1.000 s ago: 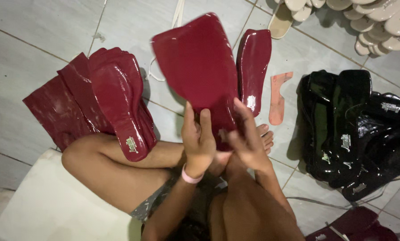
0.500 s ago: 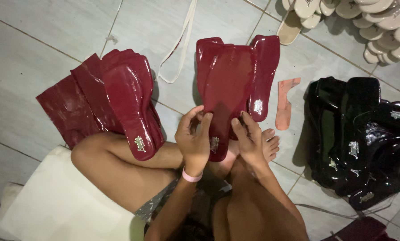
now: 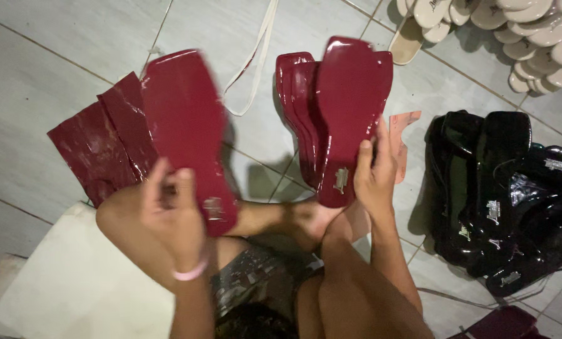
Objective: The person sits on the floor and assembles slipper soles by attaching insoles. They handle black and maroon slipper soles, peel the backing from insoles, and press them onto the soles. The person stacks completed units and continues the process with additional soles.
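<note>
The floor (image 3: 55, 75) is grey tile, and the person sits on it with bent knees. A pile of shiny black insoles (image 3: 500, 201) lies at the right edge of the floor. Flat dark red sheets (image 3: 99, 147) lie at the left. A small stack of red insoles (image 3: 296, 107) stands in the middle. Pale insoles (image 3: 532, 37) fill the top right corner.

The left hand (image 3: 174, 220) is closed around the heel of one red insole (image 3: 183, 125), lifted over the red sheets. The right hand (image 3: 375, 172) curls around the side of another red insole (image 3: 350, 107), which leans on the stack. It looks like sorting work. To do it well, each hand should hold near the heel, keep the shiny side clean, and line up the edges with the stack.
</note>
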